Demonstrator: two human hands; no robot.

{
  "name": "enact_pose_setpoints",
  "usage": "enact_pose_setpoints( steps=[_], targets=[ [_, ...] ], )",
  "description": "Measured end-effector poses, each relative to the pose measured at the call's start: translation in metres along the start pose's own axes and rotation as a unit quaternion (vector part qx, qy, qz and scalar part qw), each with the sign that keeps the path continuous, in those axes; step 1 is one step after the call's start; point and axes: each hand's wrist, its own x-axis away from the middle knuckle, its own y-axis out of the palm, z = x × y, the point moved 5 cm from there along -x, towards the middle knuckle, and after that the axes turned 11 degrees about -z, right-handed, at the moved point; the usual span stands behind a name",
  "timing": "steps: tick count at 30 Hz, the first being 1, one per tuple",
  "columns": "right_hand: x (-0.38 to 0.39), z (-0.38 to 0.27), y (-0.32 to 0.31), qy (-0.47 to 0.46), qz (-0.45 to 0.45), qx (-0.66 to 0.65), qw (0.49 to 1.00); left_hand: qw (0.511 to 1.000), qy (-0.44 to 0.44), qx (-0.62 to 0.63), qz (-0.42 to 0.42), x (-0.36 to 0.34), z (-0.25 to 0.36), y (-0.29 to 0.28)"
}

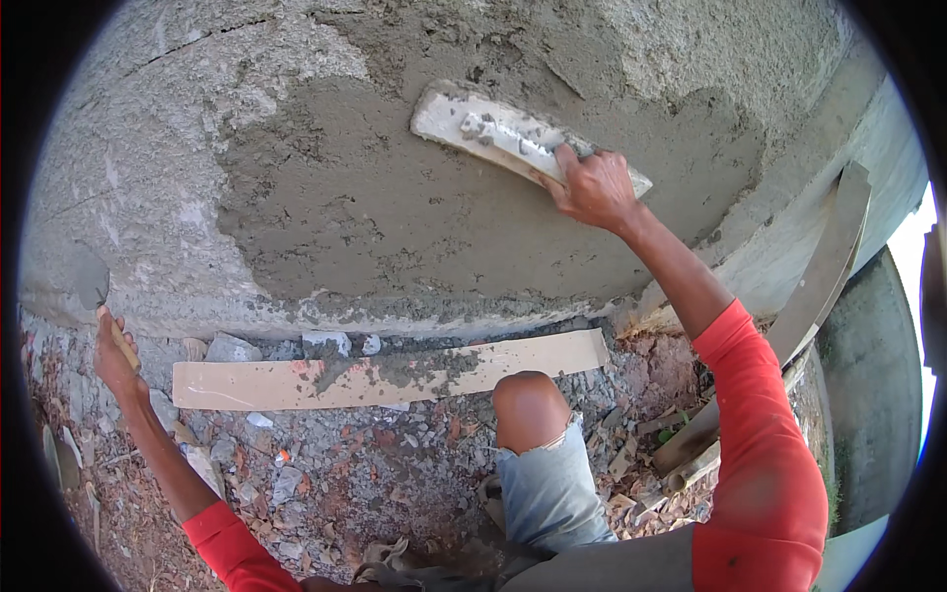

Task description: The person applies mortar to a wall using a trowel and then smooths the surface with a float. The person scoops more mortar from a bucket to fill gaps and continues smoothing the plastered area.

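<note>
My right hand [595,187] is closed round the handle of a long, pale plastering float [473,133], smeared with mortar. The float lies slantwise against a patch of wet grey mortar [365,217] on the rough wall [168,148]. Far to the left, my left hand [116,355] grips the wooden handle of a trowel [91,276]. Its rounded metal blade points up, near the foot of the wall. Whether the blade touches the wall I cannot tell.
A long tan board [261,385] with mortar splashes lies along the wall's foot. Rubble and dry leaves [395,483] cover the ground. My bent knee [533,409] is close to the board. On the right, a long plank [829,261] leans beside wood pieces [691,444].
</note>
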Motion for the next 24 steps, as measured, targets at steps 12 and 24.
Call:
enact_pose_setpoints(
  steps=[12, 24],
  targets=[
    [-0.001, 0.035, -0.023, -0.007, 0.029, 0.03, 0.999, 0.999, -0.029, 0.007, 0.024, -0.01, -0.013, -0.01],
    [-0.015, 0.044, -0.03, -0.023, 0.027, 0.05, 0.998, 0.999, -0.008, 0.031, 0.021, -0.019, -0.005, -0.008]
  ],
)
